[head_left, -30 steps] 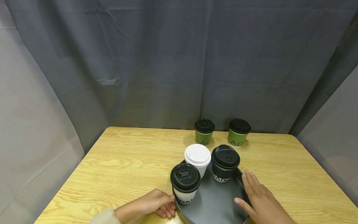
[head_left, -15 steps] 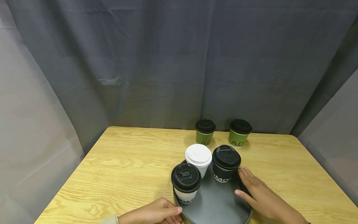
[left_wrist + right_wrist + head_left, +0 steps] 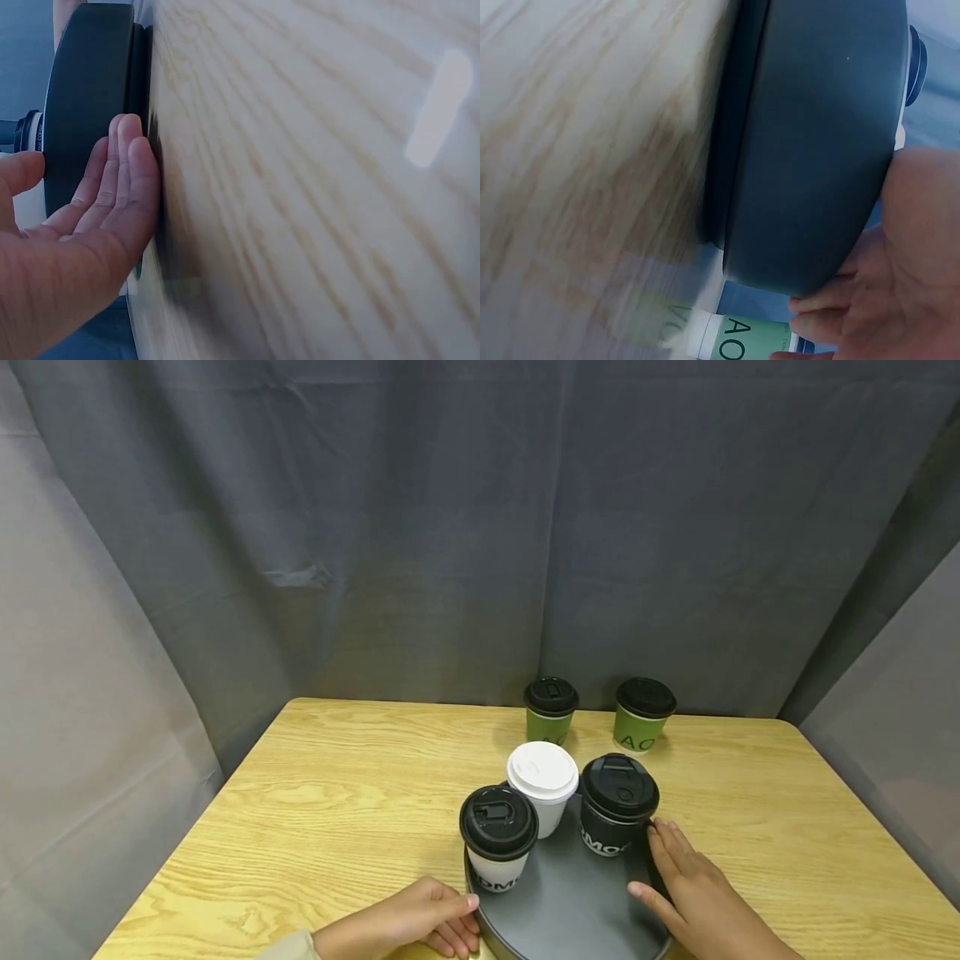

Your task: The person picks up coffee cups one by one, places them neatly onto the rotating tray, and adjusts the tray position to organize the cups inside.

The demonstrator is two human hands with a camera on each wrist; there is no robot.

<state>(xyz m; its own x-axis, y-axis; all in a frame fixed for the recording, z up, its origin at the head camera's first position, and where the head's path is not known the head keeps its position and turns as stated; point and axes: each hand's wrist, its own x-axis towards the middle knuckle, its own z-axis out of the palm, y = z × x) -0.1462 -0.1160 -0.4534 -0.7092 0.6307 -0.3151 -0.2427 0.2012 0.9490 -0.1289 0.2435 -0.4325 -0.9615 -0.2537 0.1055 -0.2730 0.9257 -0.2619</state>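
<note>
A round dark grey tray with a raised rim lies at the table's front. On it stand a white paper coffee cup with a black lid, a white-lidded white cup and a black cup. My left hand touches the tray's left side; in the left wrist view its fairly straight fingers lie along the outer wall, thumb at the rim. At the right side, my right hand rests with extended fingers along the outer wall, its thumb spread above the rim.
Two green cups with black lids, one left and one right, stand behind the tray near the table's back edge. A grey curtain hangs behind the wooden table, with pale cloth panels at both sides.
The tray has turned clockwise: the near-left cup has shifted away, the white-lidded cup rightward, and the black cup rightward and nearer. My right hand went forward along the rim, then came back.
</note>
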